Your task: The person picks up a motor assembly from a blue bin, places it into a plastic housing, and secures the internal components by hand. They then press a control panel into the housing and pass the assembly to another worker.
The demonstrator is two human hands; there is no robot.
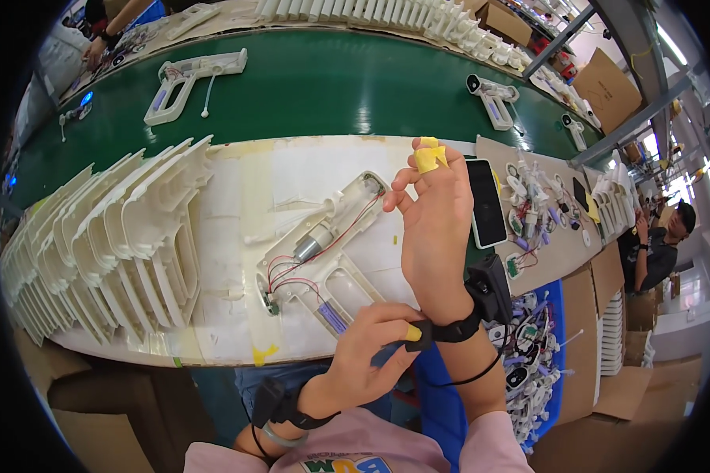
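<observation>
My left hand [364, 355] pinches a small black block [423, 334] on the strap [459, 328] around my right wrist. My right hand [438, 213] is raised above the bench, fingers loosely bent and apart, holding nothing. Yellow tape [430, 158] wraps fingertips of the right hand, and yellow also shows on a left fingertip. Beside my hands lies an open white gun-shaped housing half [353, 206], with a silver motor [314, 241], red and black wires, a small green board [270, 303] and a purple cylindrical cell [331, 317] in its handle.
Nested white housing shells [126, 236] stand at the left. A phone [487, 203] lies right of my raised hand, near loose wired parts [536, 197]. A blue bin [556, 347] of assemblies stands lower right. The green conveyor [308, 87] carries housings; another person [659, 244] is at far right.
</observation>
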